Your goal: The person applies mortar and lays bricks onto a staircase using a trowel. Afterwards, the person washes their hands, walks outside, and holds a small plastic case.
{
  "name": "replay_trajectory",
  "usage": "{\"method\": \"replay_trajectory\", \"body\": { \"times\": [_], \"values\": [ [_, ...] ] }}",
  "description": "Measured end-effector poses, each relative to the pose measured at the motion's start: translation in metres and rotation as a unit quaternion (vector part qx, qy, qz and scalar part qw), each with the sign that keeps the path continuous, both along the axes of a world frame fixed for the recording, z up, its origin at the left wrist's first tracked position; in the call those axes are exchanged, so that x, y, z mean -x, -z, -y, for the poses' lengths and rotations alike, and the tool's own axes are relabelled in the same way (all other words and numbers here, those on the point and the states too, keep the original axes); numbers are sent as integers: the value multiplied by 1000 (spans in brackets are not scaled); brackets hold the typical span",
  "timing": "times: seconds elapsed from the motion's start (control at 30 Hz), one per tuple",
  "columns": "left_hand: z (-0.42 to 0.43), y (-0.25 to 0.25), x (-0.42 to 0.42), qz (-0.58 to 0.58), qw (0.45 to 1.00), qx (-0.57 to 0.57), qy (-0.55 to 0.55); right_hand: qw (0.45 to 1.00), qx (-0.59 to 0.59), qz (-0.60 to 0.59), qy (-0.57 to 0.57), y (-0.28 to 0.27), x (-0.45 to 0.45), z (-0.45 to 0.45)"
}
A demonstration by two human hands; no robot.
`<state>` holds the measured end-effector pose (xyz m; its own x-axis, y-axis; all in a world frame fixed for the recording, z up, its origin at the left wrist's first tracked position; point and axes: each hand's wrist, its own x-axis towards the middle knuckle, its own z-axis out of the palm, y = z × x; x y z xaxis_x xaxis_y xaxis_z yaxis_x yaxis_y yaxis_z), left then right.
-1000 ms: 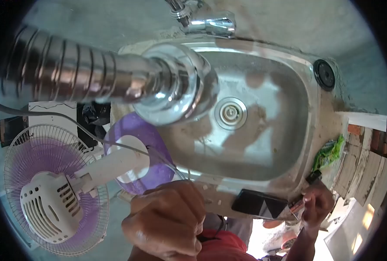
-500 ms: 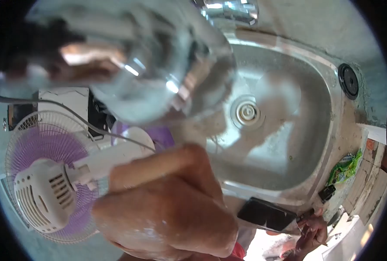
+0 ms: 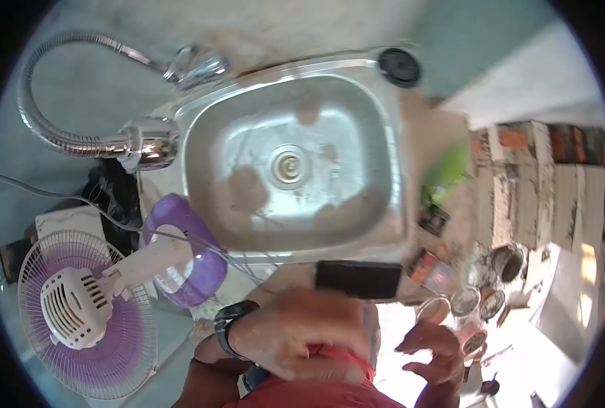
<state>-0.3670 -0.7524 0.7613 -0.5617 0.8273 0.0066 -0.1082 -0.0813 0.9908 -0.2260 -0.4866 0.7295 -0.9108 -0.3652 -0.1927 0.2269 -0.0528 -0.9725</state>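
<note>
My left hand, with a dark watch on its wrist, is in front of my red clothing near the bottom middle. It is blurred, and its fingers are too smeared to read. My right hand is at the lower right, thumb and fingers curved and apart, with nothing between them. Between and above the hands, a dark phone lies at the sink's front edge. Beyond it is the metal sink, with its round drain showing.
A flexible chrome faucet stands at the sink's left. A purple and white fan is at the lower left. At the right are a black round lid, a blurred green packet, a small red packet and pots.
The faucet head no longer looms close to the camera, and the view has shifted. My left hand has dropped away from the camera towards my body. My right hand is now away from the counter items.
</note>
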Motion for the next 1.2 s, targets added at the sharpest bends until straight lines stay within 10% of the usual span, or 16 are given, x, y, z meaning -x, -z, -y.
{"method": "replay_trajectory", "body": {
  "times": [0.17, 0.27, 0.43, 0.73, 1.03, 1.2],
  "values": [
    [-82, -37, -64, 25, 853, -326, 406, 949, 210, -64, -225, -51, -70, -7],
    [-128, -48, -102, -16, 758, -314, 571, 992, 61, -83, -66, -59, -157, 5],
    [-213, -75, -224, 47, 644, -308, 698, 906, 175, -347, 168, -89, -288, 16],
    [-283, -34, -445, 100, 725, -313, 605, 752, 178, -468, 429, -123, -488, 20],
    [-331, -11, -550, 374, 647, -153, 646, 679, 156, -403, 594, -95, -583, 2],
    [-392, -10, -600, 411, 692, -107, 584, 591, 160, -368, 700, -83, -622, -21]
  ]
}}
